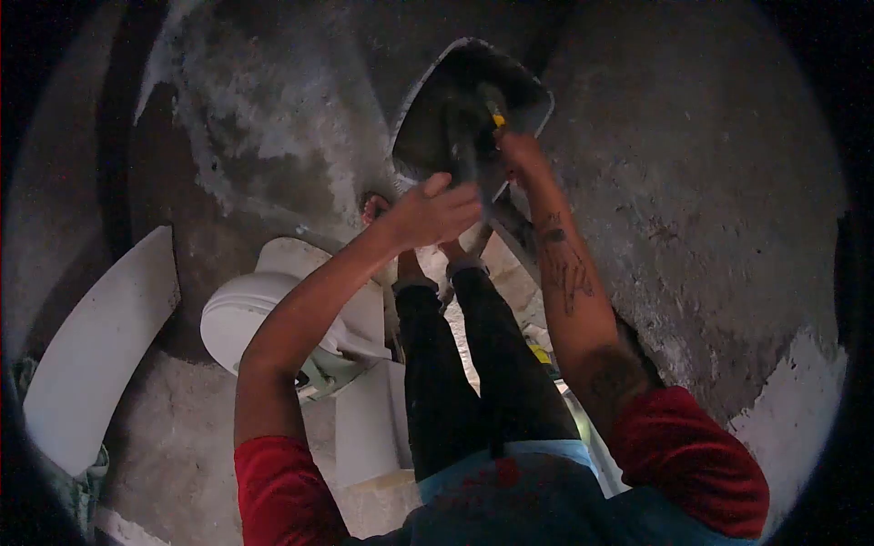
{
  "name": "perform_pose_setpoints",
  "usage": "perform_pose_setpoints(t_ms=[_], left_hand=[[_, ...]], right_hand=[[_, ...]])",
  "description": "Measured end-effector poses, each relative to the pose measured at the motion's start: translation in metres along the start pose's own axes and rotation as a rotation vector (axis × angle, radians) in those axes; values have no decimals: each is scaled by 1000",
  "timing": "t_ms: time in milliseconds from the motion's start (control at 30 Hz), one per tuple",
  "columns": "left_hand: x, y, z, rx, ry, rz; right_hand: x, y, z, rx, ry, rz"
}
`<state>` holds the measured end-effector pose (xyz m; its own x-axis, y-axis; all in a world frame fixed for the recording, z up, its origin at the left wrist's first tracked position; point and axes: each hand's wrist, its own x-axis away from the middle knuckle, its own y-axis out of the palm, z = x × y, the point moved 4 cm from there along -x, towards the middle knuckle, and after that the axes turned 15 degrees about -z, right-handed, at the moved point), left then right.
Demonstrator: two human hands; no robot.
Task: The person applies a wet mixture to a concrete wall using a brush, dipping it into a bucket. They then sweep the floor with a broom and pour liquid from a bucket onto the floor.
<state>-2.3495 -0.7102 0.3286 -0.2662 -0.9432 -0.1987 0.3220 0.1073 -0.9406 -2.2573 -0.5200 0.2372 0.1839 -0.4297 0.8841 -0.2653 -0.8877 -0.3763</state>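
Observation:
A dark tub or basin (417,97) with a pale, smeared rim lies tilted beyond my feet. My right hand (521,156) is closed around a tool with a yellow section (498,119); its paler, brush-like end reaches into the dark inside. My left hand (442,211) is at the near rim, thumb up and fingers curled. A blurred pale streak rises from near those fingers into the basin, and I cannot tell what they hold.
White rounded ceramic ware like a toilet (244,314) stands at the left, beside a long curved white panel (105,350). A white slab (362,428) is near my legs. Rough grey concrete (701,200) with pale patches spreads around. My bare foot (374,207) is by the basin.

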Motion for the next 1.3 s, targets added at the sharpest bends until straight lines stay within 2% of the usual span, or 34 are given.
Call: perform_pose_setpoints(t_ms=[67, 100, 167, 233, 300, 367, 433, 467, 533, 600, 667, 733, 767, 833, 900, 967, 1033, 1133, 1300], left_hand=[[-6, 8, -4, 12, -27, -36], [-7, 16, -9, 12, -24, -35], [-4, 40, -21, 155, -19, -147], [-2, 47, -23, 140, -5, -172], [-5, 52, -19, 125, 12, -204], [-9, 60, -7, 126, -17, -378], [-12, 49, -2, 144, -52, -315], [-12, 41, -2, 158, -92, -247], [-8, 43, 7, 174, -150, -220], [-1, 40, 8, 183, -217, -183], [8, 43, 4, 196, -382, -346], [14, 40, 2, 153, -414, -392], [16, 37, -1, 110, -446, -431], [19, 27, -7, 84, -528, -358], [22, 15, -12, 64, -608, -283], [28, 9, -20, 107, -744, -391], [33, 9, -18, 89, -807, -405], [35, 3, -17, 129, -898, -374], [41, -18, 1, 289, -1052, -208]], right_hand=[[-6, 5, 6, -83, -12, -13], [-26, 12, 13, -55, -154, -55], [-56, 20, 19, -28, -292, -96], [-74, 35, 13, 201, -77, -12], [-57, 40, -10, 267, -95, -25], [-63, 47, -14, 339, -110, -40], [-87, 67, -11, 632, -352, -146], [-90, 72, -9, 626, -347, -146], [-85, 72, -4, 387, -164, -66], [-109, 77, 10, 414, -120, 3], [-108, 72, 9, 441, -80, 69], [-64, 64, -11, 752, -134, -77], [-48, 62, -9, 752, -139, -72], [-20, 38, -11, 448, -154, 209], [-1, 21, -9, 455, -251, 175], [15, 13, -3, 464, -344, 132], [37, 1, 6, 388, -466, 328], [54, -10, 11, 562, -462, 257], [59, -6, 17, 584, -435, 268]])
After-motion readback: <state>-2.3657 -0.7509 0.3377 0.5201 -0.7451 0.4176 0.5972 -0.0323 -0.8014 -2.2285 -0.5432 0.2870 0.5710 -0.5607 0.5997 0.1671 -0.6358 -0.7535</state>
